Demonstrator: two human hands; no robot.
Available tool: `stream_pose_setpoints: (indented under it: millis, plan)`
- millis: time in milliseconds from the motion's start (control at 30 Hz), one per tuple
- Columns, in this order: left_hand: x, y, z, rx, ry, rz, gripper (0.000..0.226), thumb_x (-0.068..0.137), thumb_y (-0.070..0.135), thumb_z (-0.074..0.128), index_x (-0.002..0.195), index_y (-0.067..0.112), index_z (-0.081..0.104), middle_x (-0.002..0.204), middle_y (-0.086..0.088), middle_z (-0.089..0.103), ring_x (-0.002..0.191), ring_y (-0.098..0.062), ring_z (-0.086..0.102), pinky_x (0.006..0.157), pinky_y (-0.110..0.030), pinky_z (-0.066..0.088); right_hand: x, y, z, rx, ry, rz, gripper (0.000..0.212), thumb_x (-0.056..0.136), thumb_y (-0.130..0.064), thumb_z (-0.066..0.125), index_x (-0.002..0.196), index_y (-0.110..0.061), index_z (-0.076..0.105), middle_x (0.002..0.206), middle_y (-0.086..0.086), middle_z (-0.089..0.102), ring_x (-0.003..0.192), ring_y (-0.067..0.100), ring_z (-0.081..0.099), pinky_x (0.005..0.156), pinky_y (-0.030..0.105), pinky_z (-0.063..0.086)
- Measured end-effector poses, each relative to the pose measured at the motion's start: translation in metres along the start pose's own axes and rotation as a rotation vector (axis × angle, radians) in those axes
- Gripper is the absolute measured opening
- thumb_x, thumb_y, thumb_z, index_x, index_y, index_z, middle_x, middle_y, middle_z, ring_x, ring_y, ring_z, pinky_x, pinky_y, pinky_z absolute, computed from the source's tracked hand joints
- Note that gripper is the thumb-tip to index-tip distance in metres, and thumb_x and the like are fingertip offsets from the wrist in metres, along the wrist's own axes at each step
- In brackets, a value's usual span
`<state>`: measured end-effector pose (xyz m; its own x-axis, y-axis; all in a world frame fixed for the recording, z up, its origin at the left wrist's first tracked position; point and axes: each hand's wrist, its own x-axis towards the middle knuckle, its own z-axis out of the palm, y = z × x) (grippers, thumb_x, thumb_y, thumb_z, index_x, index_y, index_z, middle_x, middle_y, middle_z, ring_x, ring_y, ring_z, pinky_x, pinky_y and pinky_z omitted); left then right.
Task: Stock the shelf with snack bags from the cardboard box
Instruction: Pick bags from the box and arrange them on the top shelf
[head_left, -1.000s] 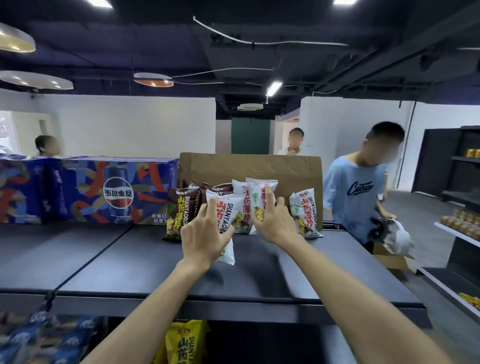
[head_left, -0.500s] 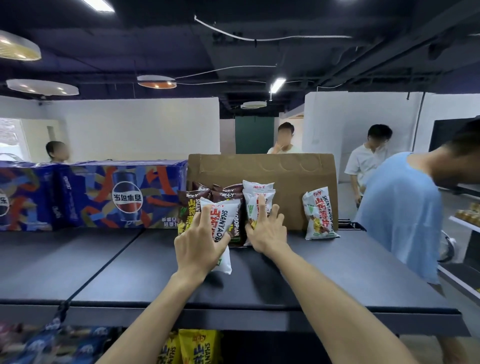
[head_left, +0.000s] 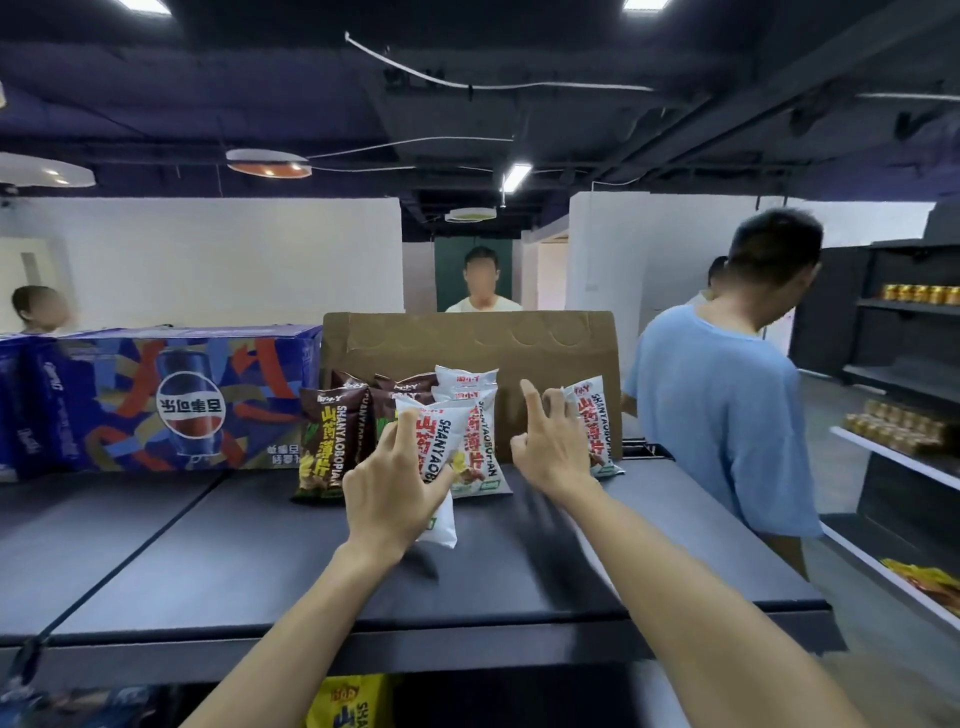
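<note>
1. Two hands work on the top shelf (head_left: 519, 561), in front of the cardboard box (head_left: 467, 343) standing at its back.
2. Left hand (head_left: 387, 486): grip closed round a white snack bag (head_left: 439, 457), fingers on its upper edge, thumb at its side. The bag stands upright on the shelf, just ahead of the row.
3. Right hand (head_left: 548, 449): grip loose and half-open, index finger raised, holding nothing; it hovers just beside the lone white bag (head_left: 597, 421) leaning on the box. Contact cannot be told.
4. Done so far: brown bags (head_left: 332, 441) and white bags (head_left: 475, 441) stand upright in a tight cluster against the box.
5. Left, by my reading: seat the held bag, close the gap to the lone bag. Much shelf lies bare. Box contents not visible, so remaining stock is unknown.
6. Yellow bags (head_left: 348, 701) sit on the tier below.
</note>
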<state>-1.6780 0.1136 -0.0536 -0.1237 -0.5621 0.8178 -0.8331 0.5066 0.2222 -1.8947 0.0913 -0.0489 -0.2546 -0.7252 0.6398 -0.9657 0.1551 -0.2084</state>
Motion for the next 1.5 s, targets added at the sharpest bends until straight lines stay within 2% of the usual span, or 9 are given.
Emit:
stream_pose_setpoints:
  millis: [133,200,333,500,633,900,1100,1267,1500]
  plan:
    - [0.0,0.013,0.005,0.017,-0.003,0.023,0.064,0.074,0.054,0.07,0.121,0.017,0.048,0.093,0.004,0.062,0.064,-0.027,0.065,0.045,-0.029,0.043,0.01,0.043,-0.001,0.088,-0.066,0.351,0.082,0.082,-0.026,0.058,0.151,-0.031,0.014,0.15,0.016,0.014,0.136,0.038,0.021,0.105,0.052,0.034]
    - [-0.002,0.017,0.005,0.03,-0.01,0.017,0.066,0.072,0.055,0.072,0.122,0.018,0.049,0.095,0.005,0.063,0.064,-0.026,0.065,0.046,-0.027,0.039,0.01,0.059,0.006,0.202,-0.146,0.431,0.086,0.083,-0.026,0.061,0.152,-0.032,0.01,0.144,0.021,0.02,0.132,0.042,0.028,0.102,0.053,0.037]
    - [-0.005,0.017,0.004,0.042,-0.018,0.004,0.065,0.073,0.056,0.07,0.121,0.019,0.047,0.096,0.006,0.063,0.065,-0.026,0.066,0.046,-0.027,0.04,0.008,0.072,0.012,0.237,-0.207,0.347,0.084,0.09,-0.028,0.06,0.154,-0.033,0.006,0.123,0.02,0.039,0.11,0.042,0.051,0.093,0.046,0.045]
    - [-0.009,0.015,0.004,0.024,-0.033,-0.018,0.062,0.074,0.051,0.069,0.121,0.016,0.048,0.095,0.003,0.062,0.065,-0.029,0.065,0.048,-0.026,0.036,0.011,0.052,0.005,0.252,-0.068,0.257,0.066,0.096,-0.031,0.055,0.151,-0.026,0.017,0.117,0.018,0.043,0.103,0.041,0.053,0.084,0.044,0.045]
    - [-0.01,0.014,0.004,0.021,-0.033,-0.039,0.059,0.075,0.057,0.061,0.119,0.021,0.044,0.095,0.004,0.062,0.067,-0.03,0.065,0.049,-0.028,0.038,0.015,0.021,0.008,0.311,-0.091,0.164,0.063,0.098,-0.029,0.049,0.152,-0.025,0.015,0.12,0.017,0.042,0.103,0.042,0.053,0.083,0.045,0.044]
    - [-0.016,0.007,0.003,0.055,-0.053,-0.036,0.06,0.077,0.058,0.059,0.123,0.023,0.044,0.103,0.007,0.06,0.075,-0.029,0.066,0.052,-0.03,0.041,0.008,-0.003,0.03,0.208,-0.207,0.139,0.093,0.088,-0.003,0.054,0.154,-0.024,-0.008,0.135,0.02,0.028,0.108,0.04,0.045,0.084,0.046,0.044]
    - [-0.016,0.004,0.001,0.057,-0.055,-0.04,0.058,0.077,0.057,0.059,0.122,0.024,0.042,0.098,0.008,0.059,0.07,-0.027,0.064,0.051,-0.028,0.037,0.005,-0.001,0.042,0.07,-0.24,0.188,0.08,0.098,-0.043,0.043,0.152,-0.033,-0.016,0.145,0.019,0.023,0.12,0.04,0.04,0.09,0.047,0.043]
    - [-0.016,0.011,0.0,0.047,-0.071,-0.043,0.061,0.076,0.06,0.05,0.124,0.023,0.041,0.101,0.007,0.06,0.073,-0.027,0.064,0.053,-0.029,0.038,0.005,0.0,0.038,0.0,-0.277,0.182,0.082,0.096,-0.05,0.038,0.151,-0.033,-0.019,0.144,0.018,0.027,0.122,0.039,0.041,0.094,0.048,0.04]
    - [-0.009,0.021,-0.001,0.083,-0.13,-0.041,0.058,0.079,0.056,0.057,0.123,0.022,0.04,0.101,0.005,0.06,0.078,-0.027,0.064,0.056,-0.029,0.036,-0.008,0.032,0.003,-0.051,-0.25,0.013,0.079,0.094,-0.064,0.031,0.155,-0.028,-0.004,0.128,0.011,0.053,0.106,0.037,0.061,0.082,0.043,0.046]
